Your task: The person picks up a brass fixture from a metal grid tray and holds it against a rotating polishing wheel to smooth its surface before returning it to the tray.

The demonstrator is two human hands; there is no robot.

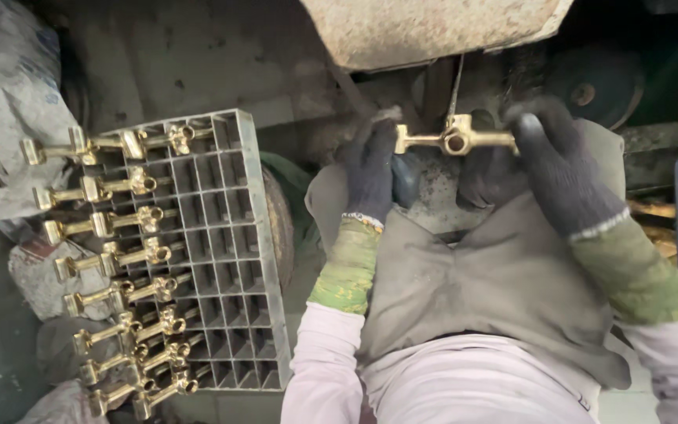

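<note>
Eight or so polished brass tee-shaped fittings [111,267] lie in a column along the left edge of a grey metal grid tray [225,259], which fills the centre-left of the frame and slants toward the lower middle. Crumpled grey plastic sacks [1,118] crowd the upper left corner and the lower left edge beside the tray. At top centre a rusty, pitted metal housing [425,27] overhangs the work area, and a thin dark rod [457,82] drops from it toward the hands. A grey cloth apron [472,275] covers the lap across the middle and lower right.

Just below the housing, right of centre, one brass cross-shaped fitting [455,140] is held level between both hands, its round central opening facing the camera. The left hand [372,169], in a dark knitted glove, is closed around the fitting's left end. The right hand [547,169], gloved alike, is wrapped over the right end, hiding that tip. Both forearms rise from the lower frame in green sleeve guards [351,267] over pale sleeves, wrists angled inward toward the fitting.
</note>
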